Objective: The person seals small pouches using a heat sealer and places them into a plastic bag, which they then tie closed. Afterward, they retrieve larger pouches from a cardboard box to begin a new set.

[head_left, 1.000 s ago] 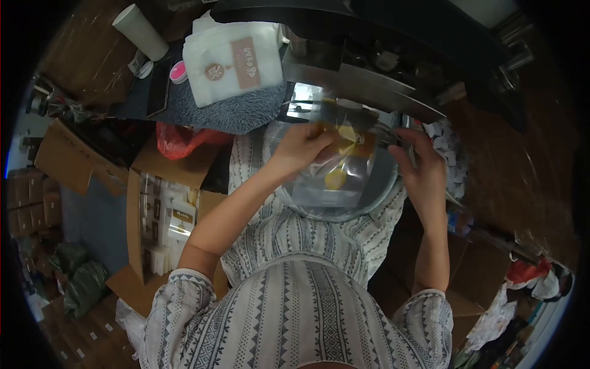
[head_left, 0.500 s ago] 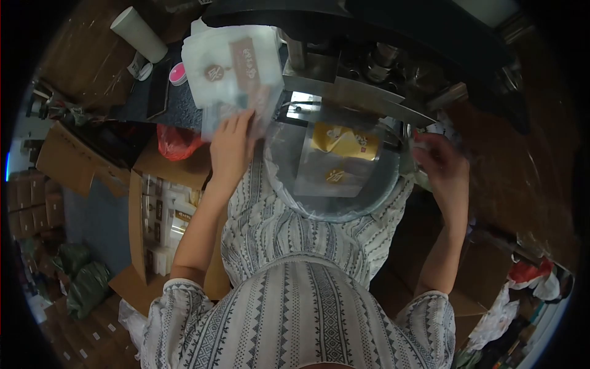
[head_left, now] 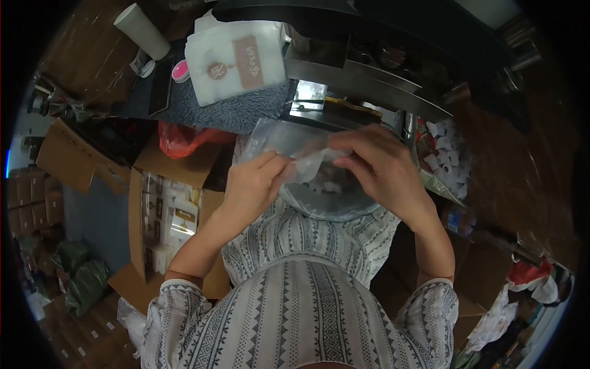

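Note:
Over the basin, my left hand (head_left: 258, 183) pinches the lower edge of a translucent plastic bag (head_left: 275, 136). My right hand (head_left: 384, 169) is at the bag's right side, its curled fingers on the thin film; the fingertips are slightly blurred. Below both hands, a round basin (head_left: 326, 212) lined with clear plastic sits at my lap, with small white pieces inside. A stack of printed white bags (head_left: 221, 67) lies on a grey fluffy cloth (head_left: 236, 109). A yellow strip (head_left: 353, 106) shows at the metal machine (head_left: 369, 71), partly hidden.
Many small white packets (head_left: 447, 154) fill a container at the right. An open carton (head_left: 136, 227) with packaged goods stands at the left, near a red plastic bag (head_left: 178, 140). A white cup (head_left: 142, 32) and a pink-topped jar (head_left: 180, 71) are at the upper left.
My left hand has moved down and right from the stack with a translucent bag. My right hand has come left to the bag. The yellow-printed pouch no longer lies over the basin.

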The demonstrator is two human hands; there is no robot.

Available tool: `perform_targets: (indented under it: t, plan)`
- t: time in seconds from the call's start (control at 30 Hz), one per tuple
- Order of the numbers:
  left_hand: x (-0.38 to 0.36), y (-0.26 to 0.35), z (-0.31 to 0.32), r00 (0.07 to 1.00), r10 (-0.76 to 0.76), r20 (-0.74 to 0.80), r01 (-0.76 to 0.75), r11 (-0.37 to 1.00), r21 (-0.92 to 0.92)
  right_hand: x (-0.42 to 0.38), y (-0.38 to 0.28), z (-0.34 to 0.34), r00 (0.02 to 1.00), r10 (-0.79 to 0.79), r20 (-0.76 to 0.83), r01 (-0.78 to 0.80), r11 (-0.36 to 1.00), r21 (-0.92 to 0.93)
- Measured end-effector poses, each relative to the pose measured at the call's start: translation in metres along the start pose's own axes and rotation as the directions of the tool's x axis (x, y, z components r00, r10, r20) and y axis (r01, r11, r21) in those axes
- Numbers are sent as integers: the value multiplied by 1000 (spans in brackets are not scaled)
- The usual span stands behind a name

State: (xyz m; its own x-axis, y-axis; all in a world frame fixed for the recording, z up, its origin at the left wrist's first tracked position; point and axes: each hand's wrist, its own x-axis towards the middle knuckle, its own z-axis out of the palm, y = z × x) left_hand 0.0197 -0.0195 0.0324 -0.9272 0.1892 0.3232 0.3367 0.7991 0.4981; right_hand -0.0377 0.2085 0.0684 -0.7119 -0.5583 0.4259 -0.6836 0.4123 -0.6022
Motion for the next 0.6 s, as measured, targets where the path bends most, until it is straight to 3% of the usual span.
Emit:
perform_targets:
  t: [0.07, 0.1, 0.13, 0.17, 0.2, 0.23, 0.27, 0.3, 0.33, 0.37, 0.4, 0.43, 0.47, 0.5, 0.53, 0.57, 0.6]
  plan:
    - [2, -2, 11, 972, 31, 231, 18, 979, -204, -4, 4, 0, 996, 64, 59, -69, 994, 82]
    - [4, -2, 20, 973, 32, 229, 16, 979, -204, -5, 7, 0, 967, 254, 29, -255, 947, 197]
    - [9, -2, 31, 915, -119, 385, 274, 884, -378, -6, 9, -1, 900, 436, 22, -420, 852, 312]
    - [15, -2, 40, 803, -217, 554, 524, 701, -484, -9, 13, -5, 901, 433, 22, -418, 854, 311]
    - [25, -3, 48, 804, -218, 553, 524, 701, -484, -14, 19, -10, 903, 426, -59, -412, 896, 169]
    - [38, -5, 55, 777, -241, 581, 586, 613, -530, -19, 23, -15, 902, 408, -138, -409, 912, 22]
    - [49, -6, 62, 748, -258, 612, 642, 515, -567, -26, 23, -21, 901, 412, -137, -413, 910, 23]
    - [58, -6, 68, 745, -257, 615, 645, 514, -566, -33, 21, -30, 886, 448, -118, -460, 881, -108]
    - [66, -5, 73, 697, -296, 654, 717, 327, -616, -39, 22, -37, 869, 484, -104, -494, 836, -239]
    - [69, -5, 76, 643, -323, 695, 757, 125, -642, -42, 27, -42, 868, 486, -101, -495, 835, -240]
    - [68, -6, 77, 643, -324, 694, 757, 125, -642, -45, 33, -47, 797, 576, -180, -593, 690, -415]
    - [64, -9, 77, 701, -305, 645, 711, 221, -668, -49, 39, -52, 716, 641, -278, -663, 499, -558]
    - [59, -11, 76, 752, -279, 597, 659, 311, -685, -59, 49, -53, 712, 646, -275, -666, 497, -556]
    - [64, -18, 67, 755, -277, 594, 656, 315, -686, -69, 66, -52, 716, 671, -193, -641, 523, -561]
    - [74, -30, 51, 893, -358, 274, 451, 698, -557, -71, 75, -52, 716, 689, -108, -615, 550, -565]
    - [78, -44, 39, 960, -273, -59, 252, 939, -235, -69, 76, -53, 715, 691, -106, -615, 551, -564]
    - [76, -68, 38, 959, -278, -55, 258, 938, -233, -67, 75, -55, 709, 702, -73, -641, 597, -482]
